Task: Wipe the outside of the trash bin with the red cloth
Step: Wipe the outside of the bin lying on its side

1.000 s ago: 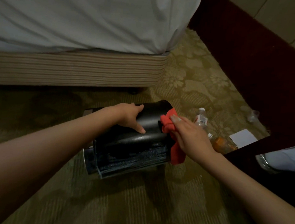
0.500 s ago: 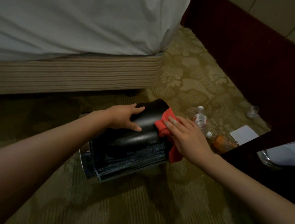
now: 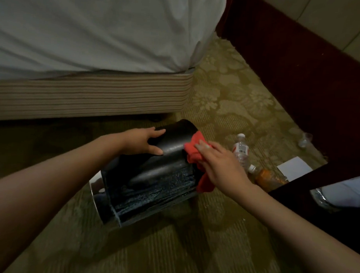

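Note:
A black trash bin point(image 3: 152, 180) lies on its side on the carpet, its shiny rim toward the lower left. My left hand point(image 3: 143, 140) rests on its upper side, fingers straight and thumb spread over the curve. My right hand point(image 3: 219, 165) presses the red cloth point(image 3: 193, 151) with flat fingers against the bin's right end. Part of the cloth hangs down under my palm.
A bed point(image 3: 92, 50) with white sheet and striped base stands behind the bin. A clear water bottle point(image 3: 240, 151), an orange drink bottle point(image 3: 268, 178) and a white paper point(image 3: 295, 168) lie on the carpet to the right, beside dark furniture point(image 3: 317, 183).
My right hand has slid the red cloth slightly up and left along the bin's right end. My left hand keeps resting on the bin's top.

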`<state>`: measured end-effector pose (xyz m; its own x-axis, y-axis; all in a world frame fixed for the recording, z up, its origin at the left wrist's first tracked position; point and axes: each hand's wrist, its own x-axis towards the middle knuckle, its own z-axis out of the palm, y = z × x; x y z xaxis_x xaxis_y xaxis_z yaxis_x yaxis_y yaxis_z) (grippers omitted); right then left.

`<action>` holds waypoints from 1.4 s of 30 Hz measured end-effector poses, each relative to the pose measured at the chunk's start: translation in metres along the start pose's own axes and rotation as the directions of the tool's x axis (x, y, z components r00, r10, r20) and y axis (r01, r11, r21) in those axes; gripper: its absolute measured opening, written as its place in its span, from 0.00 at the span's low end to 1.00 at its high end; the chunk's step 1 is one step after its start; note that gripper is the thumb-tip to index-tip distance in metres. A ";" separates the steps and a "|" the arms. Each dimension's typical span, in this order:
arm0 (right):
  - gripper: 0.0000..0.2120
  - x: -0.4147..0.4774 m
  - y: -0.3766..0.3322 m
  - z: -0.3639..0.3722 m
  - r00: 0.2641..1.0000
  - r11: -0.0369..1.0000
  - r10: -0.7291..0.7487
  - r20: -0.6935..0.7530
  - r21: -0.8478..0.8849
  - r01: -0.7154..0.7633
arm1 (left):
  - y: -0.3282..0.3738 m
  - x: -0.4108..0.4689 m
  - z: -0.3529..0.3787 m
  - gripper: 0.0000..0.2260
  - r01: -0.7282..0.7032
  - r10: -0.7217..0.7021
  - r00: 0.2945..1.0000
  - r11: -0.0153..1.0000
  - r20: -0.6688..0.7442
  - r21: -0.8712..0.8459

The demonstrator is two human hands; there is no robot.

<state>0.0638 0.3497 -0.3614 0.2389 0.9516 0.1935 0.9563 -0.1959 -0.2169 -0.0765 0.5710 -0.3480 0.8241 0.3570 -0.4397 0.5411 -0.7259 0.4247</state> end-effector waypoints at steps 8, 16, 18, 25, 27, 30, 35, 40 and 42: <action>0.13 0.098 -0.003 -0.009 0.987 0.989 0.131 0.091 -0.085 -0.123 | 0.004 -0.001 0.002 0.36 0.003 -0.005 0.999 0.999 0.040 0.054; 0.17 0.025 0.007 -0.004 0.994 0.996 -0.083 -0.076 -0.021 0.082 | 0.002 0.001 -0.008 0.35 0.029 -0.025 0.999 0.996 0.048 -0.083; 0.17 0.001 0.008 0.001 0.980 0.984 -0.141 -0.140 -0.125 0.124 | 0.002 0.000 -0.008 0.35 0.027 -0.023 0.998 0.997 0.053 -0.072; 0.14 0.091 -0.007 -0.002 1.000 0.980 0.024 -0.009 -0.197 -0.025 | 0.003 0.002 -0.008 0.35 0.040 -0.041 0.998 0.999 0.056 0.007; 0.14 0.102 -0.007 0.000 0.998 0.981 0.058 0.023 -0.184 -0.053 | 0.002 0.002 -0.009 0.35 0.044 -0.043 0.997 0.999 0.063 -0.005; 0.15 0.064 -0.001 0.003 0.999 0.994 0.011 -0.049 -0.109 -0.016 | 0.001 0.004 -0.013 0.35 0.049 -0.048 0.994 0.999 0.100 -0.009; 0.21 -0.008 0.001 0.008 0.991 0.984 -0.044 -0.129 -0.179 0.020 | 0.005 0.000 -0.015 0.36 0.045 -0.048 0.990 0.999 0.135 0.025; 0.19 0.027 0.001 0.001 0.982 0.967 -0.111 -0.153 -0.246 0.071 | 0.002 0.003 -0.011 0.36 0.053 -0.056 0.989 0.998 0.136 0.027; 0.17 0.063 -0.006 -0.003 0.997 0.965 -0.026 -0.073 -0.261 0.006 | -0.001 0.006 -0.012 0.36 0.052 -0.055 0.991 0.998 0.124 0.024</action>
<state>0.0732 0.4098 -0.3449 0.2257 0.9365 0.2682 0.9685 -0.2454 0.0418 -0.0700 0.5812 -0.3423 0.7663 0.3205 -0.5569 0.5789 -0.7204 0.3820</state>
